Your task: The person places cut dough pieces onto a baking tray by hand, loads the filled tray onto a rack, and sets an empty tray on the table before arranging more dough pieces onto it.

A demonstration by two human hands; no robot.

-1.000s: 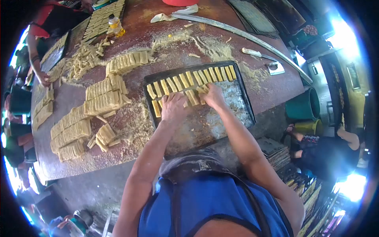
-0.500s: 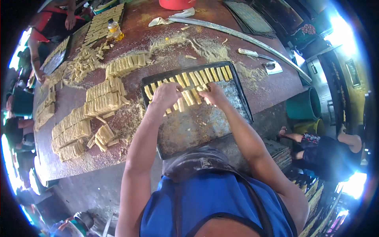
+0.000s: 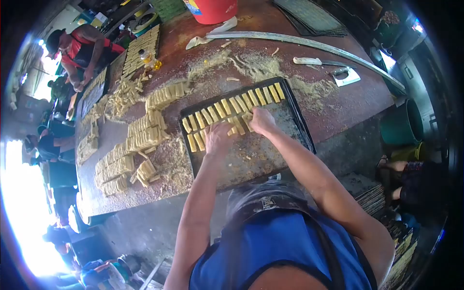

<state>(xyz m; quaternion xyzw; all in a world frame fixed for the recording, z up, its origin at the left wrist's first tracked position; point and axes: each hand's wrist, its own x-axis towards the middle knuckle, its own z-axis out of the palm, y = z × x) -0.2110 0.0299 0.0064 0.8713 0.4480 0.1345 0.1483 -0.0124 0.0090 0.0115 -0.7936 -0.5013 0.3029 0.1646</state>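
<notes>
A dark baking tray point(image 3: 251, 166) lies in front of me. Along its far side runs a row of pale yellow dough sticks point(image 3: 225, 107), with a second, shorter row nearer me. My left hand point(image 3: 218, 138) is over the second row, slightly blurred, its fingers stretched out and touching the sticks there. To the right, my right hand point(image 3: 262, 121) has its fingers closed on a dough stick point(image 3: 247, 119) at that row's right end. Part of the second row is hidden under my hands.
Stacks of cut dough sticks point(image 3: 145, 130) stand on the crumb-strewn red table point(image 3: 338, 113) to the left. Beyond the tray lie a long metal bar point(image 3: 309, 44), a knife point(image 3: 308, 61) and a scraper point(image 3: 345, 76). A red bucket point(image 3: 215, 10) stands behind. A co-worker point(image 3: 87, 46) bends over another tray.
My left hand has moved nearer me, down off the far row, uncovering sticks at the left. My right hand stays at the second row's right end. The view has shifted, showing more of the co-worker.
</notes>
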